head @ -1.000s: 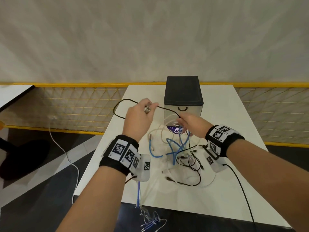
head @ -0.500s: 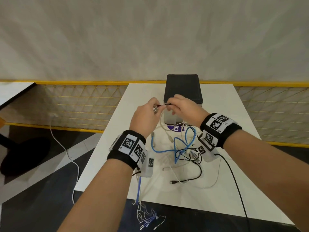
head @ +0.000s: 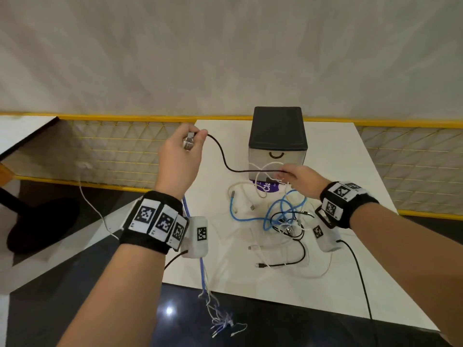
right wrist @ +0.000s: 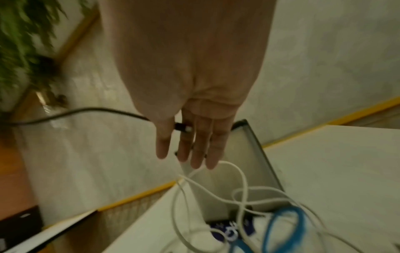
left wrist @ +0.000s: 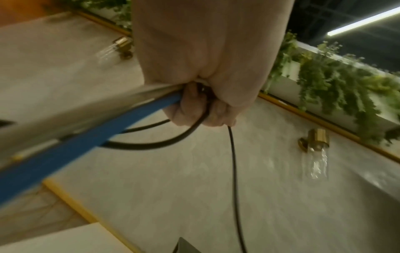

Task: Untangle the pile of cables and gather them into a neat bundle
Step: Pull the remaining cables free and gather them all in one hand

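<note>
Draw the black cable (head: 223, 158) slowly out of the tangle of leads (head: 283, 219), spreading your hands so its slack lifts clear without dragging the white and blue ones across the table (head: 338, 271). Your left hand (head: 179, 161), upper left of centre, is curled round one end, with the silver plug pinched at the fingertips. Your right hand (head: 300, 182), centre right before the drawer box (head: 276, 126), appears to nip the other plug between thumb and forefinger, the other fingers straight. The cable sags in the air between your hands.

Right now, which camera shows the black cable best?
Head view: the black cable spans whole from left hand to right hand. Left wrist shows only the gripped end; right wrist only the plug.
</note>
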